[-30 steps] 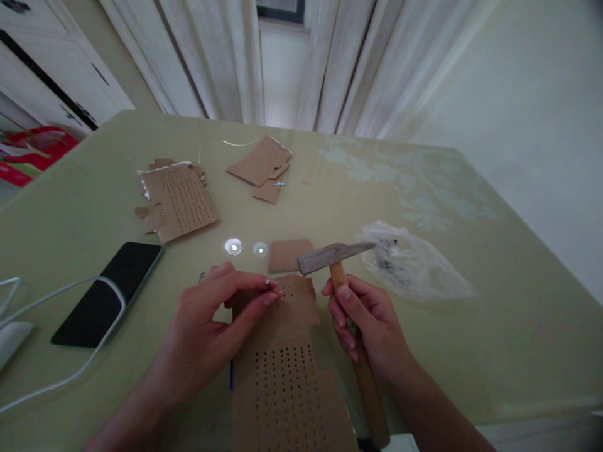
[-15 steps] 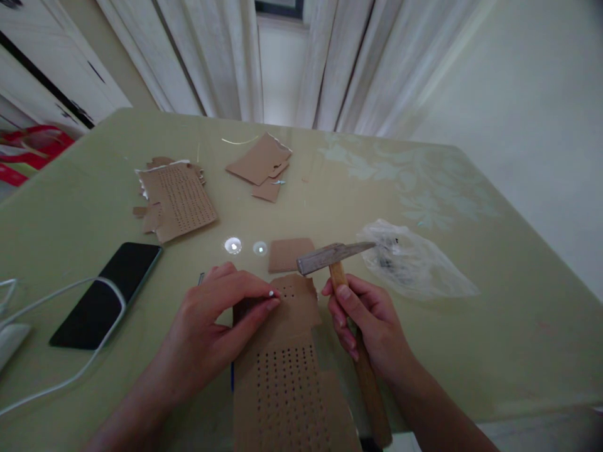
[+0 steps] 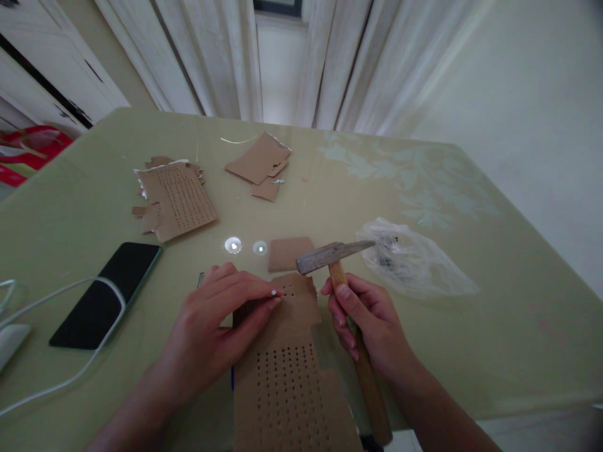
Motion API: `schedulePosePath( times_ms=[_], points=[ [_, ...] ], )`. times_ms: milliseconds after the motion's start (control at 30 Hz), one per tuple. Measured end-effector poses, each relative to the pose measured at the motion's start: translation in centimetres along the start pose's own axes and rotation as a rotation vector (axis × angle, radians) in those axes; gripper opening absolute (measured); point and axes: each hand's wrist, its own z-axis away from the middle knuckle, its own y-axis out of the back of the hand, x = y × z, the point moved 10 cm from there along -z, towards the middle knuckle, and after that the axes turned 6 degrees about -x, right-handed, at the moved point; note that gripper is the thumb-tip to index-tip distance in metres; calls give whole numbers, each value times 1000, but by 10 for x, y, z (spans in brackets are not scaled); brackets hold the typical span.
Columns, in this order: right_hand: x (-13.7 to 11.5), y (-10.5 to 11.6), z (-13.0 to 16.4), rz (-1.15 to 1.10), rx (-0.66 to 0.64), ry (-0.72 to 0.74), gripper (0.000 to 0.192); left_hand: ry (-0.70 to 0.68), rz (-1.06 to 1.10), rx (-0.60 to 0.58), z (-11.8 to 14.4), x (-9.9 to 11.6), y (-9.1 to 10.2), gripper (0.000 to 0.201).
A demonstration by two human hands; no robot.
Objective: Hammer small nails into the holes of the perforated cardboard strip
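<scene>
While the left hand (image 3: pixel 221 320) pins thin, bendy cardboard (image 3: pixel 287 370) flat, the right hand (image 3: pixel 365 323) grips a heavy-headed hammer (image 3: pixel 339 263) mid-handle.

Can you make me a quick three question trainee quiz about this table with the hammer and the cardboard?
1. True or false: the right hand grips the hammer.
2. What do the left hand fingertips press on? A) phone B) perforated cardboard C) plastic bag
3. What lies right of the hammer head, on the table?

Key: 1 true; 2 B; 3 a clear plastic bag.
</scene>
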Motion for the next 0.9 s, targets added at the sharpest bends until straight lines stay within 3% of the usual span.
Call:
schedulePosePath(
  times_ms=[300,633,767,900],
  points=[
    [-1,-1,1,21,5,-9,35,5,-1,-19,-1,-1,-2,16],
    [-10,-1,4,156,-47,-3,37,-104,-89,-19,0,8,-7,19],
    [-46,-8,16,526,-111,23,37,-96,-67,-16,2,3,-9,16],
    [-119,-33,32,1137,-119,332,24,-81,-61,-1,6,-1,-9,15]
  ],
)
